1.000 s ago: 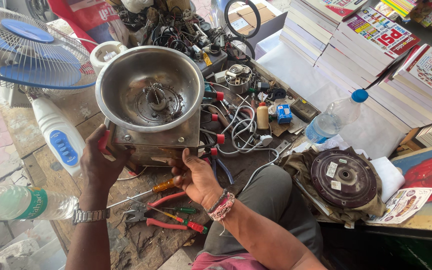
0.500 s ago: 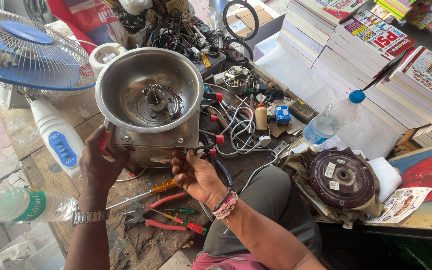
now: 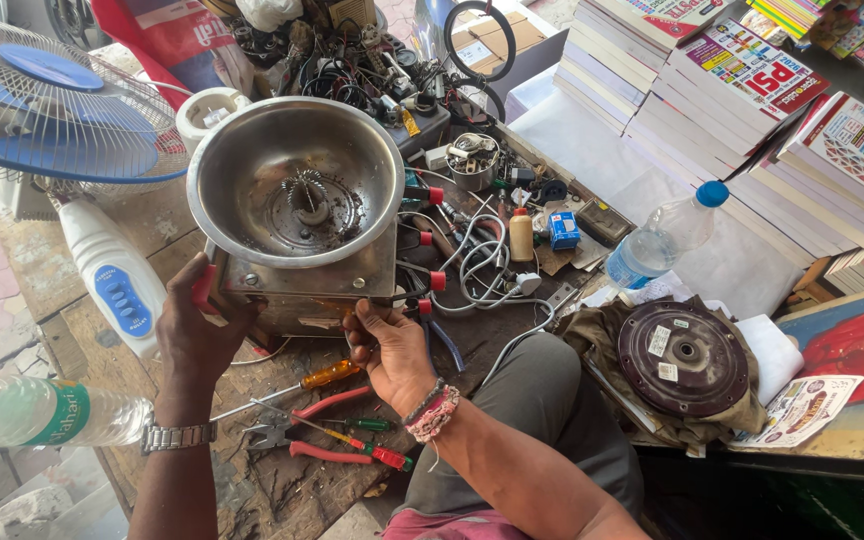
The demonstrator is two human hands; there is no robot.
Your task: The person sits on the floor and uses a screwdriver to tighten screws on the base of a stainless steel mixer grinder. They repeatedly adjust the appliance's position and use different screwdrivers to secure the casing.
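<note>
Steel grinder (image 3: 297, 215) sitting dead centre on the worktop (image 3: 92, 330), tipped up a bit toward the camera, probably so the bowl and the blade inside stay in view while the metal base gets handled. Left hand (image 3: 195, 325) wrapped around the base at 8 o'clock to steady it, right hand (image 3: 390, 345) curled on the lower edge at 5 o'clock, fingertips pressed to the metal, no tool held. Screwdriver (image 3: 297, 385) and red pliers (image 3: 312, 430) parked at 6 o'clock within easy grab, fan (image 3: 42, 105) pushed off to 10 o'clock.
</note>
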